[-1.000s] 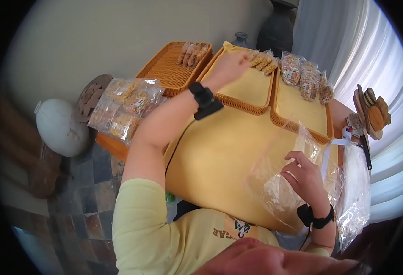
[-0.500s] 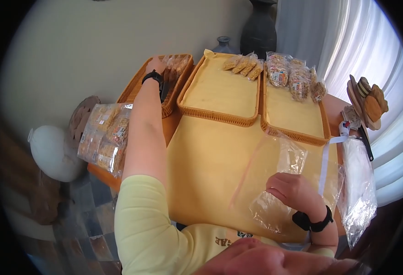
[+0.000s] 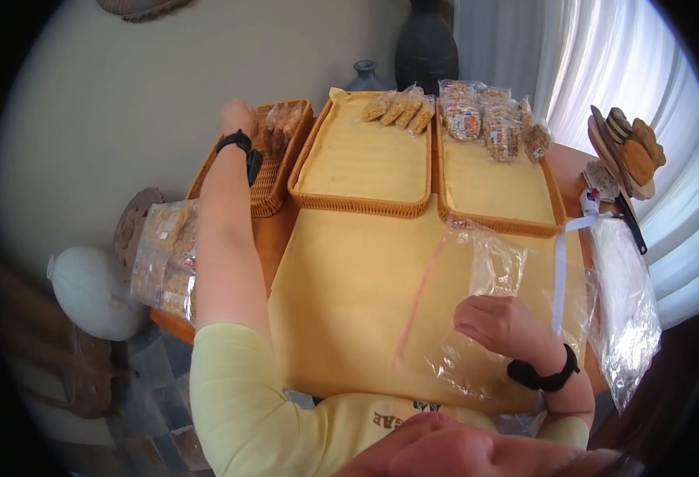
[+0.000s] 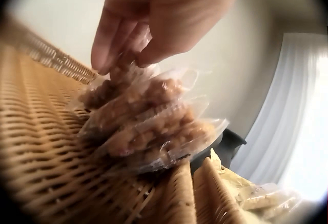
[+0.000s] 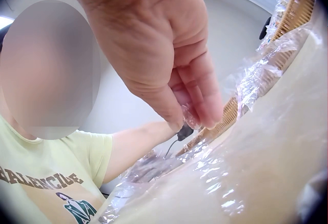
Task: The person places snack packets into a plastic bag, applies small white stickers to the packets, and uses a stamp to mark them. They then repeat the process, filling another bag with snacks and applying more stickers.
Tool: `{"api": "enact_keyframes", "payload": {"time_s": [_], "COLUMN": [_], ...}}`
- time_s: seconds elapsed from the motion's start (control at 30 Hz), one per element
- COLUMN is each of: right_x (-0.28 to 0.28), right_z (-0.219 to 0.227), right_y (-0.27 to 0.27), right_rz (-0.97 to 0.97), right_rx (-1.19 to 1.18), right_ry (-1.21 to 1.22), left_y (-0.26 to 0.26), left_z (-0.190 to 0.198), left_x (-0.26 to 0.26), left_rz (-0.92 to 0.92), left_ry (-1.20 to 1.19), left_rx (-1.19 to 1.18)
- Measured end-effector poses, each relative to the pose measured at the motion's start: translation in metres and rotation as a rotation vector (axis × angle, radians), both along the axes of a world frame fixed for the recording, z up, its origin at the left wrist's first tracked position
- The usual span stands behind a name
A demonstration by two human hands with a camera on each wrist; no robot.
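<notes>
My left hand (image 3: 238,118) reaches over the far end of the left wicker basket (image 3: 267,189). In the left wrist view its thumb and fingers pinch the top of a clear snack packet (image 4: 122,69) with brown, lumpy pieces inside. Several like packets (image 4: 154,121) lean against one another beside it on the woven bottom. Over the yellow cloth (image 3: 341,294), my right hand (image 3: 499,324) pinches a large clear plastic bag (image 3: 499,266). Its thumb and fingertips meet on a fold of the film in the right wrist view, and the crinkled bag (image 5: 215,172) spreads out below.
Packets of yellow snacks (image 3: 401,110) stand in the middle basket (image 3: 357,205); labelled packets (image 3: 502,141) fill the back of the right basket (image 3: 500,221). A filled bag (image 3: 165,246) sits at the left, near a white round jar (image 3: 95,294). Plastic sleeves (image 3: 628,310) hang at the right edge.
My left hand has moved from the middle basket's packets to the left basket and its far end. The right hand has shifted left, its fingers now drawn together on the bag. The head view has swung.
</notes>
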State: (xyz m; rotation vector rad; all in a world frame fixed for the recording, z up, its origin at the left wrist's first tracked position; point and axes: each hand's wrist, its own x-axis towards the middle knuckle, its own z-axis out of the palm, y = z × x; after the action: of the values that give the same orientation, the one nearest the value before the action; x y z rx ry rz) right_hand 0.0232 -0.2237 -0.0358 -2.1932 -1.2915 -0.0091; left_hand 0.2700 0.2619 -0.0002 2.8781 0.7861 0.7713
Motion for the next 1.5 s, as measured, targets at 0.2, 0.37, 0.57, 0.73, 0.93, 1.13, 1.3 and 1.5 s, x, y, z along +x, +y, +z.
{"api": "enact_keyframes", "payload": {"time_s": [0.2, 0.37, 0.57, 0.73, 0.93, 1.13, 1.3, 1.5], "right_x": [0.0, 0.0, -0.013, -0.025, -0.02, -0.019, -0.028, -0.02], "right_z": [-0.004, -0.003, 0.009, 0.009, -0.02, -0.014, 0.004, -0.006], "right_y": [-0.004, -0.006, -0.005, 0.0, 0.017, 0.02, 0.013, 0.011], "right_rz": [-0.018, -0.031, 0.034, -0.006, -0.031, 0.01, 0.06, 0.063], "right_rx": [-0.019, -0.02, 0.04, -0.049, 0.103, 0.18, 0.174, 0.181], "right_ry": [-0.071, -0.12, -0.188, -0.207, -0.454, -0.384, -0.349, -0.42], "left_y": [-0.014, -0.164, -0.236, -0.277, -0.331, -0.393, -0.431, -0.444], "left_z": [0.061, 0.068, -0.019, -0.049, -0.117, -0.093, -0.111, -0.093], "left_x": [-0.034, -0.165, -0.204, -0.201, -0.202, -0.214, -0.211, -0.221], "left_rz": [-0.473, -0.982, -1.047, -1.02, -1.167, -1.029, -1.285, -1.111], "left_ry": [-0.347, 0.161, 0.682, 0.787, 0.754, 0.888, 0.844, 0.887], "left_rx": [0.273, -0.758, -1.175, -1.669, -1.623, -1.906, -2.016, -1.91]}}
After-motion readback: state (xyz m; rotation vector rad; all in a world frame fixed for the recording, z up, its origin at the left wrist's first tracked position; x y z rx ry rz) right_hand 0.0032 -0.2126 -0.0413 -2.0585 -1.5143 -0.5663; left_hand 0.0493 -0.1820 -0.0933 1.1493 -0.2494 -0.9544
